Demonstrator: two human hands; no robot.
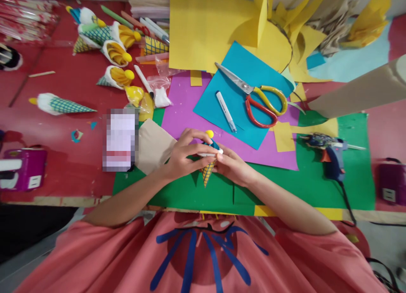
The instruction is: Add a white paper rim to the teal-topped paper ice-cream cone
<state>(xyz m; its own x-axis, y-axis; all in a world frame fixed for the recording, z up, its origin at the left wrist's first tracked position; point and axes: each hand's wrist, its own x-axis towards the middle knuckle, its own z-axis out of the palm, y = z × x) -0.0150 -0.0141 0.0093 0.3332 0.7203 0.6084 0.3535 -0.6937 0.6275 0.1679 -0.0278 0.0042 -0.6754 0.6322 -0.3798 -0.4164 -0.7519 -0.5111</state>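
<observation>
A small paper ice-cream cone (208, 171), yellow with a blue grid and a yellow ball on top, is held upright over the green sheet (301, 187). My left hand (184, 155) wraps its fingers round the cone's top from the left. My right hand (233, 165) pinches the same cone from the right, fingertips at its white and blue rim. Both hands touch each other around it. The cone's tip points down toward me.
Scissors (263, 100) and a white marker (226, 111) lie on a blue sheet (244, 90) beyond the hands. A glue gun (330, 151) sits at right. Several finished cones (111, 52) lie at back left. Yellow paper (203, 28), a phone (120, 138), purple boxes (22, 168).
</observation>
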